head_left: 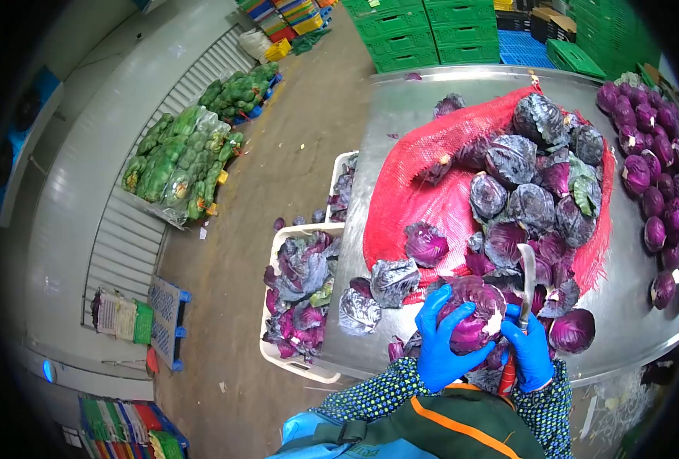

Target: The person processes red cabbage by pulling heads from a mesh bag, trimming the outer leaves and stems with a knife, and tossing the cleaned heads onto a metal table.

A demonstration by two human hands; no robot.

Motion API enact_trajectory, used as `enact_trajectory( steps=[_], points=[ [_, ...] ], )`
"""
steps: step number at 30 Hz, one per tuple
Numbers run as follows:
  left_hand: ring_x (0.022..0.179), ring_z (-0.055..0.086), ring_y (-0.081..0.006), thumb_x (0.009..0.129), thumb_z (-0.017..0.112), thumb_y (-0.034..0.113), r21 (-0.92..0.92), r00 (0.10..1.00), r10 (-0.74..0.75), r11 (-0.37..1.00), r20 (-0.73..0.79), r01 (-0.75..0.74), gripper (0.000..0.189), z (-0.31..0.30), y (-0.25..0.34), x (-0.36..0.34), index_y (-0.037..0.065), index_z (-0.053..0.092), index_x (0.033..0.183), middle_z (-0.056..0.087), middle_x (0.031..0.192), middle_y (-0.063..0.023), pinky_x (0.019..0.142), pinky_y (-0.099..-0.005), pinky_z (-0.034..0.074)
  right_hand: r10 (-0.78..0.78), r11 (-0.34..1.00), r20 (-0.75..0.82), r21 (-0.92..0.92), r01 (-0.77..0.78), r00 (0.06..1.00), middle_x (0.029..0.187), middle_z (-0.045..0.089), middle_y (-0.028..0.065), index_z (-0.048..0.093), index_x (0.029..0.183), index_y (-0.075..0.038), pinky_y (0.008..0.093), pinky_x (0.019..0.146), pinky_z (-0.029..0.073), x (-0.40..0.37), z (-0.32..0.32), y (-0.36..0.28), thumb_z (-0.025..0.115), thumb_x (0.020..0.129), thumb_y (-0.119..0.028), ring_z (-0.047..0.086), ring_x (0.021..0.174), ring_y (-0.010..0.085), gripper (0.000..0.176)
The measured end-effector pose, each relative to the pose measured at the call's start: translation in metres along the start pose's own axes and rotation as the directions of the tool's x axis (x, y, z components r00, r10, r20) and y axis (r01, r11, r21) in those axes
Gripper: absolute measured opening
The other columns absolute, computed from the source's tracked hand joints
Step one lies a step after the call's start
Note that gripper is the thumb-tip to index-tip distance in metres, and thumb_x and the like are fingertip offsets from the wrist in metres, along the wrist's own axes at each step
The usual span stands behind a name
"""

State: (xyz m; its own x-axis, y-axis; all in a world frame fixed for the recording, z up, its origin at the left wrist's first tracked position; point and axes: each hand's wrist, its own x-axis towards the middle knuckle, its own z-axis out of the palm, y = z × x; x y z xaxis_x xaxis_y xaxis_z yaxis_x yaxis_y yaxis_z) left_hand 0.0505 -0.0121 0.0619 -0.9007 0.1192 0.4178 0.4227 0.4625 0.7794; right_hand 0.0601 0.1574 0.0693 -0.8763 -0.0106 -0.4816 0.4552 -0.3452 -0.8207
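Note:
My left hand (439, 344), in a blue glove, grips a red cabbage (473, 310) just above the near edge of the steel table (630, 302). My right hand (529, 352), also blue-gloved, holds a knife (526, 279) whose blade points up and away beside the cabbage's right side. A heap of untrimmed red cabbages (534, 191) lies on a red net sack (423, 191) just beyond my hands.
Trimmed red cabbages (653, 176) line the table's right side. Loose leaves (378, 294) lie at the table's left edge. A white crate (297, 298) of discarded leaves stands on the floor to the left. Bagged green vegetables (186, 157) and green crates (416, 30) stand farther off.

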Motion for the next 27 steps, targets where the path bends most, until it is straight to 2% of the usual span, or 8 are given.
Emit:
enact_trajectory(
  steps=[6, 10, 15, 18, 20, 22, 24, 27],
  points=[
    [0.123, 0.033, -0.0388, 0.055, 0.084, 0.02, 0.092, 0.999, 0.006, 0.996, 0.04, -0.01, 0.076, -0.001, 0.003, -0.005, 0.009, 0.044, 0.119, 0.033, 0.132, -0.0214, 0.102, -0.0474, 0.028, -0.447, 0.649, -0.091, -0.717, 0.253, 0.89, 0.069, 0.059, 0.0124, 0.056, 0.087, -0.002, 0.0323, 0.057, 0.046, -0.002, 0.0, 0.006, 0.065, 0.074, -0.011, 0.058, 0.061, 0.0203, 0.019],
    [0.121, 0.037, -0.0281, 0.058, 0.081, 0.009, -0.347, 0.865, -0.497, 0.801, 0.072, 0.489, 0.086, -0.002, -0.003, -0.008, 0.004, 0.032, 0.13, 0.037, 0.129, -0.0152, 0.101, -0.042, 0.032, -0.323, 0.912, -0.3, -0.352, 0.21, 0.898, 0.073, 0.057, 0.0009, 0.056, 0.092, -0.003, 0.026, 0.055, 0.043, 0.024, -0.042, 0.039, 0.062, 0.077, -0.01, 0.054, 0.065, 0.0099, 0.018],
    [0.12, 0.038, -0.0262, 0.061, 0.077, 0.0, -0.528, 0.897, -0.423, 0.737, 0.125, 0.421, 0.09, -0.001, 0.004, -0.006, 0.005, 0.024, 0.134, 0.034, 0.132, -0.015, 0.099, -0.0404, 0.037, -0.061, 0.996, 0.017, -0.066, 0.062, 0.998, 0.1, 0.054, 0.0017, 0.033, 0.131, -0.006, 0.0208, 0.048, 0.044, -0.002, -0.013, 0.0, 0.071, 0.077, -0.021, 0.053, 0.072, 0.008, 0.068],
    [0.122, 0.037, -0.0267, 0.062, 0.078, 0.011, -0.657, 0.91, -0.377, 0.645, 0.171, 0.39, 0.092, -0.002, -0.004, -0.006, 0.005, 0.023, 0.135, 0.031, 0.135, -0.0135, 0.101, -0.0409, 0.036, -0.017, 0.999, 0.171, -0.047, 0.025, 0.985, 0.093, 0.057, 0.0026, 0.042, 0.125, -0.005, 0.0218, 0.05, 0.045, -0.001, -0.011, -0.008, 0.067, 0.08, -0.024, 0.054, 0.077, 0.0083, 0.055],
    [0.126, 0.033, -0.0279, 0.06, 0.08, 0.025, -0.857, 0.789, -0.448, 0.089, 0.421, 0.508, 0.098, -0.012, -0.018, -0.007, 0.005, 0.021, 0.137, 0.029, 0.137, -0.0137, 0.103, -0.0421, 0.034, 0.058, 0.997, 0.023, 0.045, -0.059, 0.998, 0.089, 0.058, 0.0019, 0.045, 0.122, -0.004, 0.0209, 0.054, 0.046, 0.008, -0.038, -0.008, 0.066, 0.082, -0.023, 0.054, 0.08, 0.0089, 0.049],
    [0.128, 0.032, -0.0295, 0.058, 0.081, 0.037, -0.806, 0.744, -0.425, 0.055, 0.515, 0.589, 0.107, -0.025, -0.016, 0.004, 0.004, 0.018, 0.139, 0.024, 0.141, -0.0146, 0.104, -0.0442, 0.031, 0.014, 0.991, -0.037, 0.134, -0.009, 0.999, 0.099, 0.058, 0.0036, 0.041, 0.128, -0.004, 0.0199, 0.059, 0.046, 0.005, -0.031, -0.019, 0.065, 0.081, -0.02, 0.055, 0.08, 0.0089, 0.055],
    [0.13, 0.028, -0.0298, 0.057, 0.082, 0.041, -0.778, 0.884, -0.019, 0.466, 0.468, 0.422, 0.114, -0.02, -0.025, 0.018, 0.004, 0.014, 0.14, 0.019, 0.144, -0.0141, 0.105, -0.0458, 0.029, 0.027, 0.89, 0.313, 0.425, -0.166, 0.949, 0.112, 0.055, 0.006, 0.034, 0.133, -0.003, 0.0211, 0.066, 0.047, -0.011, -0.015, -0.026, 0.065, 0.081, -0.017, 0.056, 0.087, 0.0102, 0.062],
    [0.131, 0.025, -0.0291, 0.056, 0.084, 0.03, -0.686, 0.885, -0.139, 0.583, 0.444, 0.435, 0.117, -0.015, 0.002, 0.024, 0.004, 0.008, 0.141, 0.015, 0.145, -0.0154, 0.107, -0.0441, 0.026, -0.182, 0.967, 0.254, 0.22, 0.126, 0.95, 0.13, 0.045, 0.0061, 0.032, 0.136, -0.006, 0.0301, 0.093, 0.041, -0.022, -0.013, -0.015, 0.067, 0.077, -0.006, 0.048, 0.112, 0.0161, 0.068]
  ],
)
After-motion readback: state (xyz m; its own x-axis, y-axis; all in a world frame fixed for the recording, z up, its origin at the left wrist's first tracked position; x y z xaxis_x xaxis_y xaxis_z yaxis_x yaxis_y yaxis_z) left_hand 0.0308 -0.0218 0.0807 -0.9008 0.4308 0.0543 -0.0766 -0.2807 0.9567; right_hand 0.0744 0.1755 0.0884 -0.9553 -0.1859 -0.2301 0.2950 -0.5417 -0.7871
